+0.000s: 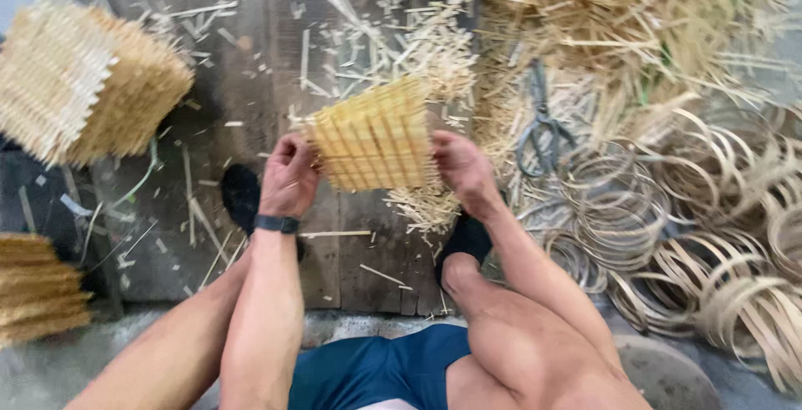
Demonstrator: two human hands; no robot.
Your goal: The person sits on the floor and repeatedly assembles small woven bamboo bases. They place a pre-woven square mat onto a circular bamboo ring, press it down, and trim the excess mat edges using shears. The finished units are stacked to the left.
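Woven bamboo mat (374, 136) was held at frame centre, above the plank floor (251, 84). Left hand (288, 178) was clamped on its 9 o'clock edge, right hand (462, 168) on its 3 o'clock edge; gripping opposite sides probably kept the weave taut and flat. Shears (541, 122) lay at 3 o'clock beside the bamboo hoops (668, 235), near the right hand. Stacked mats (83, 80) sat at 10 o'clock.

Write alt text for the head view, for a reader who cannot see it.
Seen from above, a seated person's left hand and right hand grip opposite edges of a small woven bamboo mat over a plank floor littered with shavings. Scissors and bamboo hoops lie right, stacked woven mats left.
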